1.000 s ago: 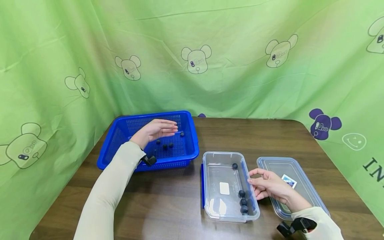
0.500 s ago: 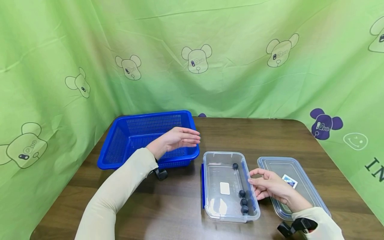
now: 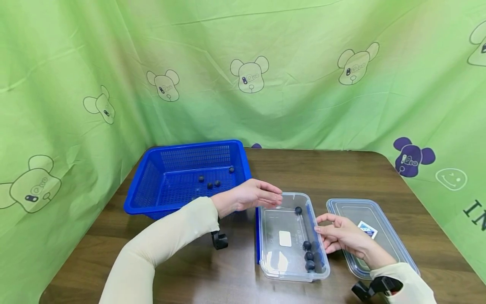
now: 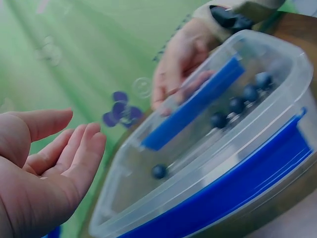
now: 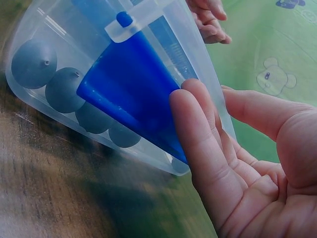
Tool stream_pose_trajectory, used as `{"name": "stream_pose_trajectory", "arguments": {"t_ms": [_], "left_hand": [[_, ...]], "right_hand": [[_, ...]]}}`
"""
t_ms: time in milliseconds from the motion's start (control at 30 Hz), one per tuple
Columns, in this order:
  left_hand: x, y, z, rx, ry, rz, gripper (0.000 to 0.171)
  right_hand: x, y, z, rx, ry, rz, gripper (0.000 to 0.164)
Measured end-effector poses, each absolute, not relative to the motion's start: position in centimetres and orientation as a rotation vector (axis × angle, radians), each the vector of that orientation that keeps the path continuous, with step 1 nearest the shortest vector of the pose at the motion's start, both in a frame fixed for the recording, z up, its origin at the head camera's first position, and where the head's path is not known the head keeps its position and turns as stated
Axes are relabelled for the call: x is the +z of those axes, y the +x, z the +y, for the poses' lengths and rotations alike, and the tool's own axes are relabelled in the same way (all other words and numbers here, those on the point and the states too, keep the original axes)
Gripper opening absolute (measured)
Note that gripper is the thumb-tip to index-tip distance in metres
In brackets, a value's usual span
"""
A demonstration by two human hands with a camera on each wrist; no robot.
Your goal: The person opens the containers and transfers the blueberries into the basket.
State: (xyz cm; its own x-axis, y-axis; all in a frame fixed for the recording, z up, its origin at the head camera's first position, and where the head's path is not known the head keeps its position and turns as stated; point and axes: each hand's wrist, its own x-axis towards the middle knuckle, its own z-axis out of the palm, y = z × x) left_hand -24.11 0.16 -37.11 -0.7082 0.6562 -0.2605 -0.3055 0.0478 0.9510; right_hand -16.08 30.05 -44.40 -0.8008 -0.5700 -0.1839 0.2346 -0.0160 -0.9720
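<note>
My left hand (image 3: 252,196) hovers over the left edge of a clear plastic food box (image 3: 271,228) with blue side latches. Its fingers are relaxed and slightly bent, and nothing shows between them in the left wrist view. My right hand (image 3: 341,236) grips the box's right side, thumb at the rim and fingers against the blue latch (image 5: 133,84). Inside the box, several small dark balls (image 4: 237,105) with tiny nubs lie along the right side. More dark balls (image 3: 201,179) lie in a blue mesh basket (image 3: 224,143) at the left, partly behind the left arm.
A clear lid (image 3: 383,253) with a blue-and-white sticker lies flat on the wooden table (image 3: 296,169), right of the box and partly under the right hand. A green printed curtain (image 3: 288,114) hangs behind and beside the table.
My left hand has moved from over the blue basket rightward to the box's left edge. My right hand and the box stay in place.
</note>
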Motion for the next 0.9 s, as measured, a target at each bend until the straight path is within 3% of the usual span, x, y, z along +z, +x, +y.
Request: {"name": "stream_pose_trajectory", "arguments": {"t_ms": [567,900], "left_hand": [[-40.5,-20.7,5.5,1.451,0.411,1.667,0.028],[-42.5,-21.1,7.6,1.311,0.344,1.752,0.019]], "right_hand": [[-44.3,-16.1,30.1,-1.86,-0.346,1.696,0.014],[-44.3,-16.1,30.1,-1.869,-0.353,1.68,0.014]]}}
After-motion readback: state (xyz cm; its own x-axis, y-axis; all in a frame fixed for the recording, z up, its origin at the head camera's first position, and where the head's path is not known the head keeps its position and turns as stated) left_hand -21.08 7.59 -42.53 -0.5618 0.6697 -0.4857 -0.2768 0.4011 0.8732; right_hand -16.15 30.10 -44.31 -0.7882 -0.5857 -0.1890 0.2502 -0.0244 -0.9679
